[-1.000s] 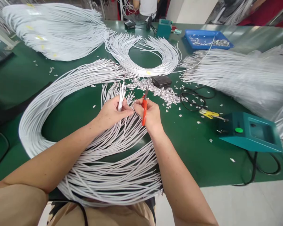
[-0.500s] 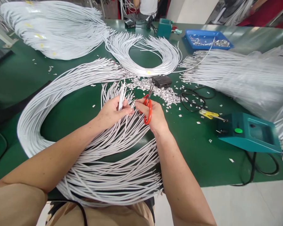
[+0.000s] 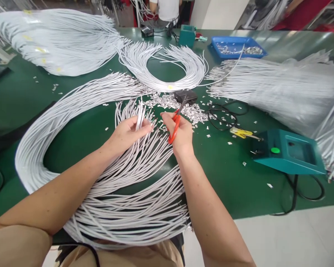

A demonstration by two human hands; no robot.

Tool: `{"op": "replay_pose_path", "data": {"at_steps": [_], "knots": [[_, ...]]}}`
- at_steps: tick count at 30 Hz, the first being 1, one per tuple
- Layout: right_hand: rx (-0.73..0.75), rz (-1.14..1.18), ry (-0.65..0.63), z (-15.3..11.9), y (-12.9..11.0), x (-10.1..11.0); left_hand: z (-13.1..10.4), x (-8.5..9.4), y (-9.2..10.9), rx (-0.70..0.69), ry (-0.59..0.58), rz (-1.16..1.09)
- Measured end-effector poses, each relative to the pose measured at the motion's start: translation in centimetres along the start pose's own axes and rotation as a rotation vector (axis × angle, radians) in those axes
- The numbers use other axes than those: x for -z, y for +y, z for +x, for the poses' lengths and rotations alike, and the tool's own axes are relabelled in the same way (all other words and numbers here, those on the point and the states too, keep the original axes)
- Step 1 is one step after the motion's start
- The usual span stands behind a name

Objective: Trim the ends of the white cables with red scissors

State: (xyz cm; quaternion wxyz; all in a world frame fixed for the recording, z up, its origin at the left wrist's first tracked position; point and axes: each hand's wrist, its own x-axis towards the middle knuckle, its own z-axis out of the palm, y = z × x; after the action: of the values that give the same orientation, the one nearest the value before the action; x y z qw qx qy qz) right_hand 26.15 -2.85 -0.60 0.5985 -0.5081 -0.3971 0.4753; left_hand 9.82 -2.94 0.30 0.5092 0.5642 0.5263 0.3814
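My left hand (image 3: 132,132) is closed round a few white cables (image 3: 140,118), their ends standing up past the fingers. Just to its right, my right hand (image 3: 179,131) holds red-handled scissors (image 3: 175,126), whose blades point up and away from me. A small gap separates the two hands. Beneath them spreads a loose bundle of white cables (image 3: 144,163), and another group (image 3: 133,218) lies nearer my body. Small silvery pieces (image 3: 167,101) are scattered beyond my hands, beside a black box (image 3: 186,96).
A teal device (image 3: 289,150) with a green button and a yellow clip (image 3: 241,132) sits on the right. Behind stand a blue tray (image 3: 236,44) and a second teal device (image 3: 187,36). Big cable bundles lie left (image 3: 58,40) and right (image 3: 281,81). A person (image 3: 167,10) is at the back.
My right hand has moved slightly away from my left hand, and the scissors have tilted to the right. The whole view has shifted a little.
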Motion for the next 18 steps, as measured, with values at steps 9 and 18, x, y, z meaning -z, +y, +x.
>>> {"op": "replay_pose_path", "data": {"at_steps": [9,18], "knots": [[0.079,0.021,-0.047,-0.39,-0.17,-0.19,0.02,-0.13,-0.46,-0.003,-0.016,-0.105],[0.142,-0.198,-0.098,-0.62,0.32,-0.48,0.14,-0.29,-0.37,0.019,-0.034,-0.2]]}}
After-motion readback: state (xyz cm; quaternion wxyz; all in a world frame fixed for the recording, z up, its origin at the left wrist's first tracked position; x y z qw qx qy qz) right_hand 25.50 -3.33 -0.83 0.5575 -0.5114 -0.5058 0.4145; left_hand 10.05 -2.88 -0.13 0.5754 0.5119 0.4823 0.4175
